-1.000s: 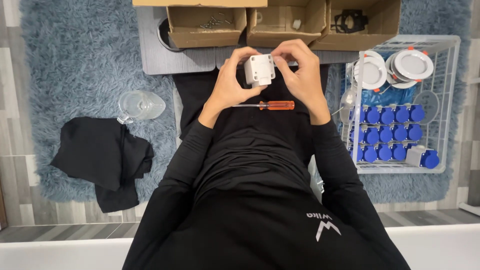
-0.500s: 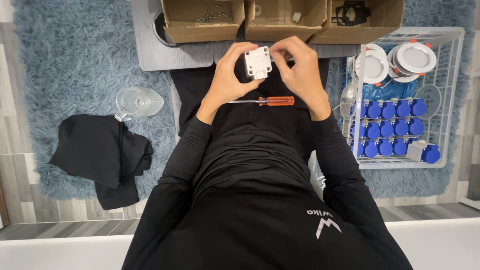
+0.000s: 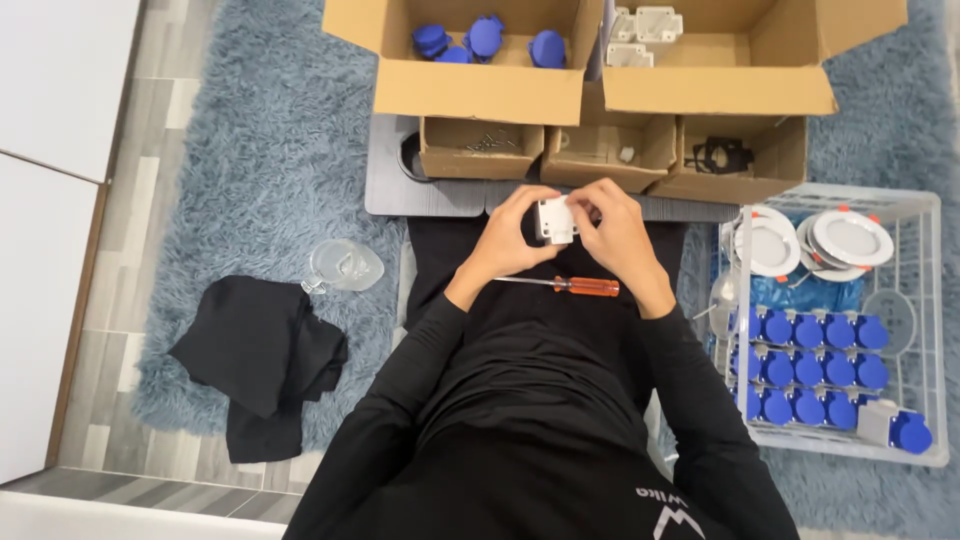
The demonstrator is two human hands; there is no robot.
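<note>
Blue shaggy carpet [image 3: 250, 160] is lying under everything. Both hands, left hand [image 3: 508, 240] and right hand [image 3: 618, 235], are holding a small white box [image 3: 556, 220] with fingers closed around it, above an orange screwdriver [image 3: 565, 285] resting on the lap.

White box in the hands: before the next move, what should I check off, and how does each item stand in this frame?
1. White box held by both the left hand and the right hand: ok.
2. Screwdriver within reach, lying on the lap: ok.
3. Fasteners seated on the box: cannot tell, fingers hide them.
4. Wire basket of blue parts beside the right arm: ok.
5. Small cardboard trays stocked: cannot tell.
</note>
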